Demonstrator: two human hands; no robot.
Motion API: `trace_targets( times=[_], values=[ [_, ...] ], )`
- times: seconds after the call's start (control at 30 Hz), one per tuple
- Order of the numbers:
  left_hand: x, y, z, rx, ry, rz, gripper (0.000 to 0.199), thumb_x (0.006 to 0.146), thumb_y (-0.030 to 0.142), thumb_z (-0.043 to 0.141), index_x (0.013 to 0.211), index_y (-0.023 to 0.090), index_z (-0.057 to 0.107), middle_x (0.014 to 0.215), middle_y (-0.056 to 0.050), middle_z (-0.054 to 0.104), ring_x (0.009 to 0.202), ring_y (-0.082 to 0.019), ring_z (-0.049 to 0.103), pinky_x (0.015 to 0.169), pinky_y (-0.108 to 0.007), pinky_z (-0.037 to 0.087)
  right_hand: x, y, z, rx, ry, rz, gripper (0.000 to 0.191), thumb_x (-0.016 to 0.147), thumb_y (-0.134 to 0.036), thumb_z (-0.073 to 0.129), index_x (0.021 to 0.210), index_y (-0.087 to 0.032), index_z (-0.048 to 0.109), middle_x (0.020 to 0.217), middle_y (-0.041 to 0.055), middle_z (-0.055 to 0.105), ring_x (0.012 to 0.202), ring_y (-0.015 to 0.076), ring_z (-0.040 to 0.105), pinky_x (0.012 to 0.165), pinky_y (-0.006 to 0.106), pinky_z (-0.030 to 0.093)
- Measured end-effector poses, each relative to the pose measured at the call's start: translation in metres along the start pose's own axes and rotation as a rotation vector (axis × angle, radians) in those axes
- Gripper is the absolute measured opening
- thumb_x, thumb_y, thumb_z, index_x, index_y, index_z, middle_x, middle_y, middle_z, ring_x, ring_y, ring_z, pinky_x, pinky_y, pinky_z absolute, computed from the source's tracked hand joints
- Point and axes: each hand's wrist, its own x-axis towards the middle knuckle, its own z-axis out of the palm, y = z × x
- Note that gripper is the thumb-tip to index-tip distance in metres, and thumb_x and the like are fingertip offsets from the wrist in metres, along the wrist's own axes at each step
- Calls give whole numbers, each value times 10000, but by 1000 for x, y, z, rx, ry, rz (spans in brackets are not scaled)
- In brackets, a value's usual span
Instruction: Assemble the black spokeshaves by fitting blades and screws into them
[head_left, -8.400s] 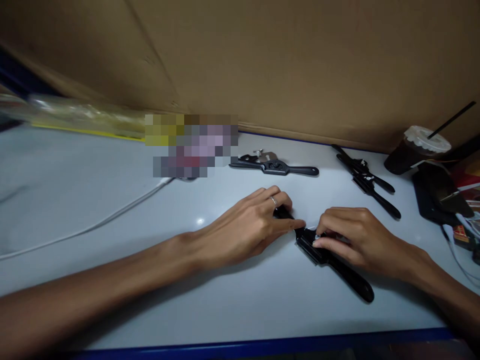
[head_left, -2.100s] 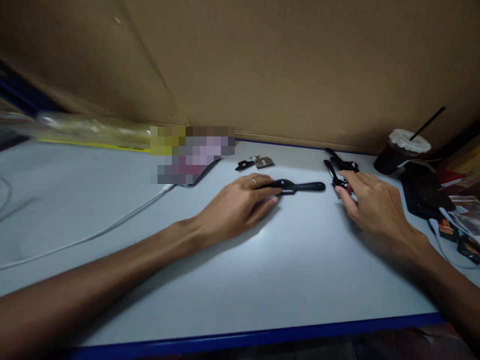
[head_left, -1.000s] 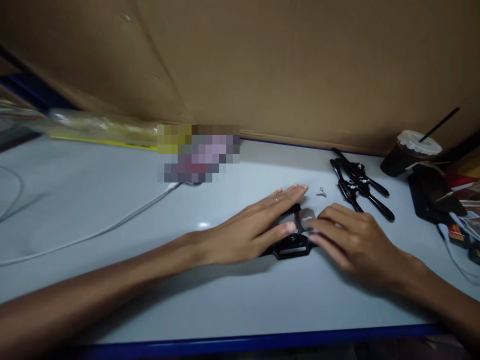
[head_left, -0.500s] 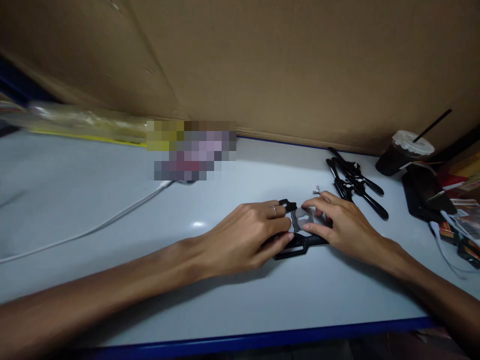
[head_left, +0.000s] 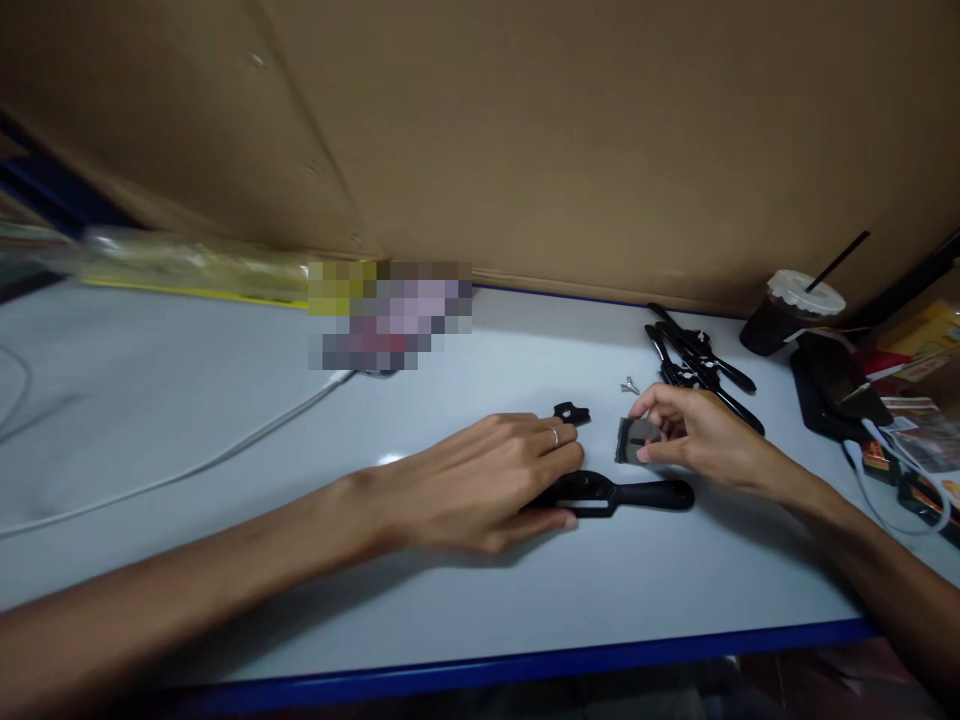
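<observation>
My left hand (head_left: 499,480) curls over a black spokeshave body (head_left: 651,496) flat on the table, covering its left half. The right handle and slotted middle show. Between the thumb and fingers of my right hand (head_left: 694,430) is a flat metal spokeshave blade (head_left: 634,440) with a slot, lifted clear of the body. A small black cap piece (head_left: 572,412) lies just beyond my left fingers. Behind the blade, small silver screws (head_left: 629,385) rest on the table. Several black spokeshaves (head_left: 694,355) lie piled farther back.
A lidded cup (head_left: 791,305) with a straw stands at the back right, near a dark flat case (head_left: 832,390). Cables and packets crowd the right edge. A white cable (head_left: 247,435) crosses the left side toward a blurred-out object (head_left: 397,315). Cardboard (head_left: 562,140) walls the back.
My right hand has drawn the blade rightward, off the spokeshave body, and tilted it. My left hand stays on the body, its fingers slightly shifted. The view has moved a little.
</observation>
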Motion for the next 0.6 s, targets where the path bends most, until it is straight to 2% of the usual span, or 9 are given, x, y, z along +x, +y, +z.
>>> trace_targets(
  times=[0.1,0.2,0.37,0.47,0.6],
  values=[
    [1,1,9,7,49,-32,180,1026,325,502,981,173,586,900,-40,619,714,-177,550,652,-328,435,-2,-4,-2,-117,0,-24,68,788,-217,679,819,-208,619,697,-35,568,654,139,501,605,277,338],
    [1,0,15,32,90,-28,203,1033,338,486,1013,168,595,920,-50,620,740,-184,558,674,-329,452,-3,-9,-2,-229,33,-104,165,853,-257,636,726,-210,542,640,-48,518,614,126,445,592,277,306],
    [1,-3,16,18,117,-8,217,1004,363,491,1000,172,593,906,-53,616,745,-193,560,671,-331,463,-3,-10,2,-274,85,-206,226,875,-261,594,724,-227,429,611,-63,468,570,116,391,570,272,284],
    [1,-3,15,7,113,-17,210,973,374,507,988,177,578,910,-55,625,746,-194,558,675,-334,466,-4,-8,3,-251,135,-205,212,885,-274,580,751,-235,420,604,-66,466,545,116,387,550,270,280],
    [2,-3,14,4,100,-32,186,928,353,524,981,179,563,904,-53,628,749,-195,557,677,-339,462,-4,-5,5,-91,165,-184,212,910,-333,598,803,-238,441,653,-49,540,550,123,461,531,266,339]
  ],
)
